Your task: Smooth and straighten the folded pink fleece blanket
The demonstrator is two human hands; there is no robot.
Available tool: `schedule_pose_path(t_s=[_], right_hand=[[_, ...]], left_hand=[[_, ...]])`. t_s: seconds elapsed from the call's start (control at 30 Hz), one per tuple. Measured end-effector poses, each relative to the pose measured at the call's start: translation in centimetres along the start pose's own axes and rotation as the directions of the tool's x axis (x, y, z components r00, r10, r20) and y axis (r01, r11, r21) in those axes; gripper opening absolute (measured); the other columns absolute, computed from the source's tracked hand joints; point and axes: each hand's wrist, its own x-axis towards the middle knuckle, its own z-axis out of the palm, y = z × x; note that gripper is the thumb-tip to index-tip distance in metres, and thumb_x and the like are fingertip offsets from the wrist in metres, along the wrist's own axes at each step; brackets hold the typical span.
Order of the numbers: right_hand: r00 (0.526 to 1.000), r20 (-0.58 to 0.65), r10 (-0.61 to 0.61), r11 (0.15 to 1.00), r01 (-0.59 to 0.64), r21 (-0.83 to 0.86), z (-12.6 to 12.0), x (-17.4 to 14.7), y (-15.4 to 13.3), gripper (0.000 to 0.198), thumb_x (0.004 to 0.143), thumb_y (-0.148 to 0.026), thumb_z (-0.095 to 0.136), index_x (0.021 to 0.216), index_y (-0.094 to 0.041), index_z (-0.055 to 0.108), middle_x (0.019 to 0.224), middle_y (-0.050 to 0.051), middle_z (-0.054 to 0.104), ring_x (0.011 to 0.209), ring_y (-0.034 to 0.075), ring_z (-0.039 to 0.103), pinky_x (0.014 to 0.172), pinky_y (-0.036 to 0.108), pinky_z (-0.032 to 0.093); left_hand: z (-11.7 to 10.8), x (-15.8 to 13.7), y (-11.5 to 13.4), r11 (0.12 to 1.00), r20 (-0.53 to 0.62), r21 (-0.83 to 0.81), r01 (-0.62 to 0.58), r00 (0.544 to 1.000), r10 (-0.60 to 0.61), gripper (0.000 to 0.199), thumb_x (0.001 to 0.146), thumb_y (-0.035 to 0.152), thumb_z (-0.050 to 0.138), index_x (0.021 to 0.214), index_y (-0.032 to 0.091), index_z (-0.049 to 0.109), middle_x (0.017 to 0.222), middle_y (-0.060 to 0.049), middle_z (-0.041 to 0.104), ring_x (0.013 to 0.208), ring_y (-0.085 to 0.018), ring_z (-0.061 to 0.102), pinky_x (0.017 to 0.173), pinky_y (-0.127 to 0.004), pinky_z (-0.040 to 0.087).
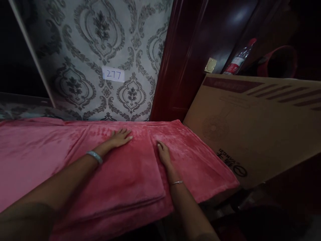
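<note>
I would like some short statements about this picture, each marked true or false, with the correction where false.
1. Both hands lie flat on the pink plush blanket. True: the left hand and the right hand rest palm-down on it.
2. The left wrist bears a pale blue bangle. True.
3. The white paper label on the grey patterned wallpaper reads 412. False: it reads 277.
4. The large brown cardboard box stands to the left of the blanket. False: it stands to the right.
5. The clear plastic bottle with a red label lies on the blanket. False: it stands behind the box.
</note>
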Motion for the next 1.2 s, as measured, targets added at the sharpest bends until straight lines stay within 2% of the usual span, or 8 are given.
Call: schedule_pose_path(t_s=[0.17,0.33,0.47,0.67,0.77,0.97,1.1,1.2], right_hand=[[0.998,-0.047,-0.034,0.995,0.038,0.095,1.1,0.7,1.3,0.051,0.098,-0.023,0.030,0.134,-0.012,0.064,0.138,0.010,0.066,0.126,0.014,0.060,0.109,0.025,0.041],[0.985,-0.141,-0.095,0.947,0.133,0.294,2.2,1.5,3.3,0.044,0.097,-0.029,0.038,0.122,-0.016,0.071,0.125,0.011,0.073,0.115,0.019,0.066,0.105,0.031,0.046],[0.977,-0.172,-0.124,0.920,0.178,0.350,2.9,1.9,4.3,0.038,0.097,-0.035,0.045,0.114,-0.019,0.075,0.119,0.010,0.075,0.112,0.021,0.068,0.106,0.035,0.047],[0.975,-0.171,-0.141,0.918,0.193,0.345,2.9,2.0,4.4,0.036,0.095,-0.034,0.047,0.111,-0.019,0.075,0.117,0.010,0.075,0.111,0.021,0.068,0.105,0.036,0.047],[0.977,-0.163,-0.135,0.923,0.184,0.338,2.8,1.9,4.4,0.037,0.095,-0.035,0.047,0.113,-0.019,0.075,0.118,0.010,0.075,0.113,0.021,0.067,0.105,0.035,0.047],[0.981,-0.146,-0.125,0.921,0.169,0.351,2.6,1.5,4.1,0.040,0.094,-0.037,0.046,0.112,-0.017,0.075,0.120,0.012,0.074,0.113,0.024,0.068,0.106,0.040,0.047],[0.981,-0.148,-0.123,0.914,0.170,0.368,2.4,1.2,4.1,0.040,0.092,-0.039,0.047,0.110,-0.017,0.076,0.118,0.012,0.075,0.111,0.025,0.068,0.105,0.043,0.048],[0.981,-0.149,-0.127,0.914,0.174,0.365,2.5,1.3,4.3,0.041,0.091,-0.041,0.047,0.108,-0.019,0.077,0.116,0.011,0.076,0.110,0.025,0.068,0.104,0.042,0.049]], left_hand=[[2.9,-0.6,2.9,0.987,0.186,-0.012,-0.159,0.970,0.158,0.064,0.092,0.053,0.061,0.147,0.023,0.050,0.158,-0.014,0.043,0.146,-0.034,0.039,0.120,-0.057,0.030],[4.6,-6.6,6.5,0.822,0.388,-0.193,-0.536,0.728,0.566,0.083,0.092,0.066,0.048,0.160,0.022,0.029,0.168,-0.015,0.015,0.157,-0.035,0.011,0.127,-0.057,0.008],[4.1,-11.5,8.1,0.665,0.383,-0.348,-0.661,0.547,0.744,0.078,0.095,0.061,0.047,0.161,0.027,0.023,0.167,-0.012,0.022,0.156,-0.034,0.013,0.126,-0.061,0.010],[2.4,-14.7,8.9,0.566,0.369,-0.484,-0.668,0.430,0.824,0.073,0.094,0.052,0.057,0.159,0.035,0.029,0.167,-0.006,0.023,0.155,-0.031,0.020,0.127,-0.055,0.018],[2.0,-13.7,8.1,0.581,0.292,-0.483,-0.655,0.505,0.812,0.061,0.097,0.048,0.052,0.155,0.033,0.039,0.163,-0.004,0.036,0.152,-0.024,0.031,0.127,-0.042,0.025],[1.3,-6.2,0.8,0.966,0.140,-0.058,-0.251,0.956,0.256,0.066,0.100,0.050,0.039,0.159,0.020,0.033,0.166,-0.014,0.027,0.155,-0.031,0.023,0.127,-0.057,0.014],[0.6,-3.9,-4.5,0.964,0.095,0.223,0.141,0.982,-0.166,0.066,0.100,0.047,0.036,0.158,0.017,0.033,0.168,-0.015,0.021,0.157,-0.034,0.013,0.125,-0.063,0.006],[0.8,-4.5,-6.0,0.934,0.110,0.266,0.239,0.955,-0.275,0.063,0.100,0.044,0.031,0.159,0.019,0.032,0.168,-0.014,0.023,0.156,-0.032,0.016,0.124,-0.064,0.010]])
